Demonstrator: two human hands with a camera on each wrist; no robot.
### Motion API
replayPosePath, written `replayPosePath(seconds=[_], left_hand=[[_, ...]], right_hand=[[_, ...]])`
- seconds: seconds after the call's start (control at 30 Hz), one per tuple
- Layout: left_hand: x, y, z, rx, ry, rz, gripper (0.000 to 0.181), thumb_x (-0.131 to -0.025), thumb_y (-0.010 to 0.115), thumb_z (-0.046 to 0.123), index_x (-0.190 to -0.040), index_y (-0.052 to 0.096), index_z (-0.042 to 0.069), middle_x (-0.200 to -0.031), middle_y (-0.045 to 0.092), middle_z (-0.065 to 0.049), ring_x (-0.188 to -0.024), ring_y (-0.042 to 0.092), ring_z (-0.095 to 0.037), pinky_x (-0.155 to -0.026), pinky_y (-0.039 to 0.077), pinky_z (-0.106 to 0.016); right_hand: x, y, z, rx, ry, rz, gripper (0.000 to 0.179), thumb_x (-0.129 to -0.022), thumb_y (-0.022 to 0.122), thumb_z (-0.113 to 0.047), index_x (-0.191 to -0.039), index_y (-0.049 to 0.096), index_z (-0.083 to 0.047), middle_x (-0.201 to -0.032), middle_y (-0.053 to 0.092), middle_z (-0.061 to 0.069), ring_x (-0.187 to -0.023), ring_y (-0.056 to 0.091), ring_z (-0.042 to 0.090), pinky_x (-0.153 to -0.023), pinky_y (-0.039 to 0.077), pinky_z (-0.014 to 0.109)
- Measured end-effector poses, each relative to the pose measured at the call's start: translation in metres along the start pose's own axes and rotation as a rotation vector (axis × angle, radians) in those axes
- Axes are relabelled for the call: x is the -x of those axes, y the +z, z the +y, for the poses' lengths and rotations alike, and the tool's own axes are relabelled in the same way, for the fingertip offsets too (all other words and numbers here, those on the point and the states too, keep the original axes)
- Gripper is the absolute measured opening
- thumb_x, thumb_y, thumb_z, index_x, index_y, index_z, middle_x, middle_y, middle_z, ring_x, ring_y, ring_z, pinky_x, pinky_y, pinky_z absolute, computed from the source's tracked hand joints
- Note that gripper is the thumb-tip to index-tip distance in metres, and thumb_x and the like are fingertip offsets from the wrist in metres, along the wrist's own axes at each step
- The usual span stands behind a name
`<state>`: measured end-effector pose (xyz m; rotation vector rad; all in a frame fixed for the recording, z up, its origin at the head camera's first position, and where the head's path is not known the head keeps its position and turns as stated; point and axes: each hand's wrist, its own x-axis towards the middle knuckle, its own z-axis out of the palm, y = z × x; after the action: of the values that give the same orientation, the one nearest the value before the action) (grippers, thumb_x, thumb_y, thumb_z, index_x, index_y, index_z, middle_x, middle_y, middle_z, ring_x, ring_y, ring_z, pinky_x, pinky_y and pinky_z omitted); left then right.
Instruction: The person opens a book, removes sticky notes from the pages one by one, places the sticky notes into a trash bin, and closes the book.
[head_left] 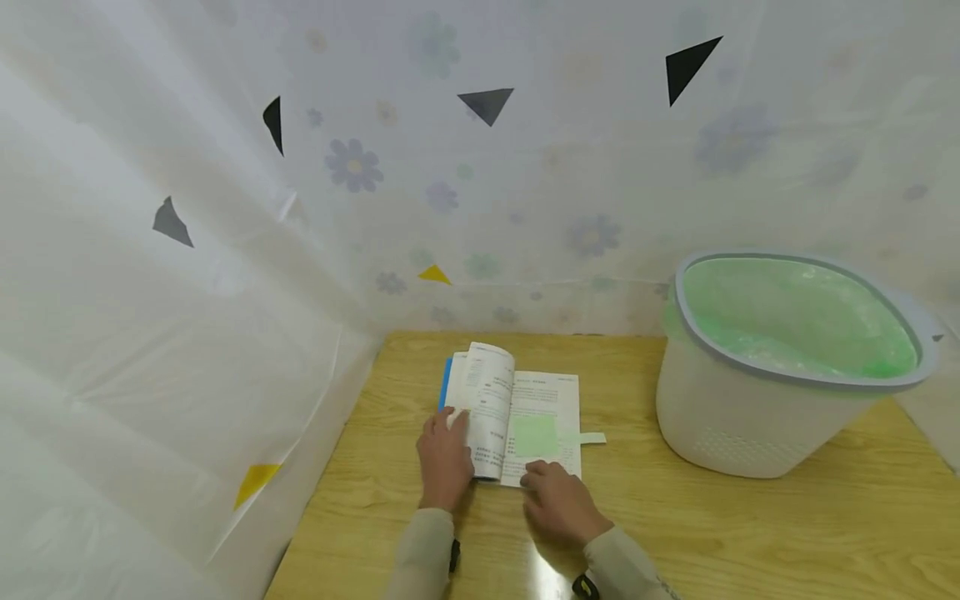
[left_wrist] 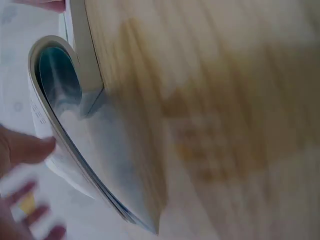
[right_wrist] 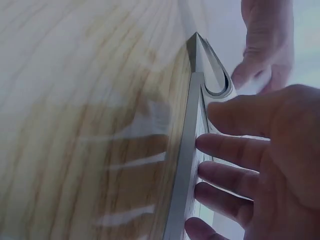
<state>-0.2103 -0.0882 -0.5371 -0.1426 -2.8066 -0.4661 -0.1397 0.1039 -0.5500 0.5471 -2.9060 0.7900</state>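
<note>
An open book (head_left: 546, 392) lies on the wooden table, its left pages bowing up in a curl beside the spine. On the right page is a pale green square sticky note (head_left: 536, 436), and a light strip (head_left: 594, 438) sticks out past the right edge. My left hand (head_left: 444, 460) is at the left pages; in the left wrist view its fingers (left_wrist: 30, 150) are spread beside the curled pages. My right hand (head_left: 561, 504) is at the lower edge of the right page. Its loosely bent fingers (right_wrist: 230, 150) lie along the book's edge in the right wrist view.
A tall white basket (head_left: 738, 417) with a grey rim and green lining stands at the right of the table (head_left: 360, 517). White sheeting (head_left: 525, 208) with flower prints and dark triangles hangs behind, and plain sheeting (head_left: 225, 333) borders the left.
</note>
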Motion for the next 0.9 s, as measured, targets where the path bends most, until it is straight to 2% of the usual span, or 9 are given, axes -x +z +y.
replayPosePath(seconds=[0.07, 0.13, 0.2, 0.27, 0.37, 0.43, 0.6, 0.8, 0.9], left_hand=[[0.001, 0.001, 0.001, -0.056, 0.170, -0.033, 0.041, -0.086, 0.068, 0.000, -0.125, 0.066, 0.014, -0.130, 0.062, -0.009, -0.118, 0.059, -0.031, -0.091, 0.054, -0.048], [0.002, 0.002, 0.002, -0.063, 0.231, -0.112, 0.039, -0.090, 0.061, 0.002, -0.127, 0.064, 0.013, -0.124, 0.064, -0.009, -0.110, 0.063, -0.029, -0.085, 0.056, -0.044], [0.003, 0.002, 0.005, -0.044, 0.198, -0.195, 0.041, -0.095, 0.058, 0.012, -0.136, 0.057, 0.012, -0.123, 0.063, -0.012, -0.107, 0.063, -0.029, -0.083, 0.057, -0.043], [0.005, 0.002, 0.007, -0.048, 0.136, -0.245, 0.048, -0.098, 0.055, 0.027, -0.143, 0.049, 0.012, -0.123, 0.062, -0.014, -0.105, 0.064, -0.029, -0.081, 0.056, -0.044], [0.005, 0.000, 0.010, -0.079, 0.107, -0.271, 0.062, -0.097, 0.057, 0.045, -0.148, 0.045, 0.013, -0.122, 0.062, -0.017, -0.101, 0.064, -0.031, -0.078, 0.056, -0.045], [0.005, 0.000, 0.012, -0.130, 0.108, -0.290, 0.065, -0.095, 0.058, 0.049, -0.149, 0.045, 0.015, -0.122, 0.062, -0.018, -0.099, 0.065, -0.031, -0.076, 0.057, -0.045], [0.005, 0.001, 0.017, -0.221, 0.134, -0.320, 0.057, -0.097, 0.057, 0.046, -0.147, 0.048, 0.019, -0.127, 0.060, -0.018, -0.102, 0.065, -0.033, -0.076, 0.057, -0.045], [0.005, 0.006, 0.027, -0.325, 0.225, -0.244, 0.053, -0.096, 0.062, 0.037, -0.135, 0.057, 0.003, -0.134, 0.053, -0.016, -0.113, 0.057, -0.030, -0.080, 0.058, -0.041], [0.007, 0.011, 0.033, -0.293, 0.220, -0.267, 0.053, -0.095, 0.063, 0.025, -0.142, 0.050, 0.003, -0.140, 0.048, -0.018, -0.115, 0.057, -0.033, -0.078, 0.059, -0.041]], right_hand=[[0.002, -0.001, -0.001, -0.001, 0.003, -0.030, 0.031, -0.084, 0.060, -0.013, -0.112, 0.071, -0.006, -0.130, 0.064, 0.012, -0.113, 0.061, 0.033, -0.080, 0.054, 0.053], [0.004, -0.002, -0.001, -0.002, 0.002, -0.056, 0.034, -0.084, 0.060, -0.015, -0.116, 0.070, -0.006, -0.133, 0.062, 0.013, -0.117, 0.059, 0.034, -0.084, 0.053, 0.056], [0.005, -0.003, -0.001, -0.002, -0.005, -0.065, 0.036, -0.084, 0.060, -0.015, -0.117, 0.069, -0.005, -0.134, 0.061, 0.014, -0.118, 0.059, 0.035, -0.086, 0.053, 0.057], [0.006, -0.003, -0.001, -0.003, -0.014, -0.060, 0.036, -0.083, 0.061, -0.015, -0.117, 0.069, -0.005, -0.134, 0.061, 0.015, -0.118, 0.059, 0.036, -0.087, 0.052, 0.057], [0.008, -0.003, 0.000, 0.004, -0.017, -0.058, 0.036, -0.084, 0.062, -0.017, -0.118, 0.068, -0.006, -0.135, 0.061, 0.014, -0.119, 0.058, 0.035, -0.086, 0.052, 0.057], [0.009, -0.003, 0.001, 0.008, -0.015, -0.074, 0.037, -0.085, 0.063, -0.018, -0.120, 0.068, -0.007, -0.137, 0.060, 0.014, -0.121, 0.058, 0.035, -0.087, 0.052, 0.057], [0.012, -0.007, 0.004, 0.024, -0.015, -0.125, 0.040, -0.087, 0.064, -0.021, -0.124, 0.066, -0.009, -0.141, 0.058, 0.013, -0.124, 0.056, 0.035, -0.088, 0.051, 0.057], [0.016, -0.006, 0.008, 0.047, -0.052, -0.093, 0.042, -0.085, 0.062, -0.021, -0.125, 0.065, -0.009, -0.140, 0.059, 0.015, -0.122, 0.059, 0.037, -0.088, 0.051, 0.058], [0.018, -0.003, 0.009, 0.050, -0.074, -0.073, 0.045, -0.085, 0.063, -0.023, -0.127, 0.065, -0.008, -0.141, 0.059, 0.016, -0.122, 0.059, 0.039, -0.090, 0.051, 0.059]])
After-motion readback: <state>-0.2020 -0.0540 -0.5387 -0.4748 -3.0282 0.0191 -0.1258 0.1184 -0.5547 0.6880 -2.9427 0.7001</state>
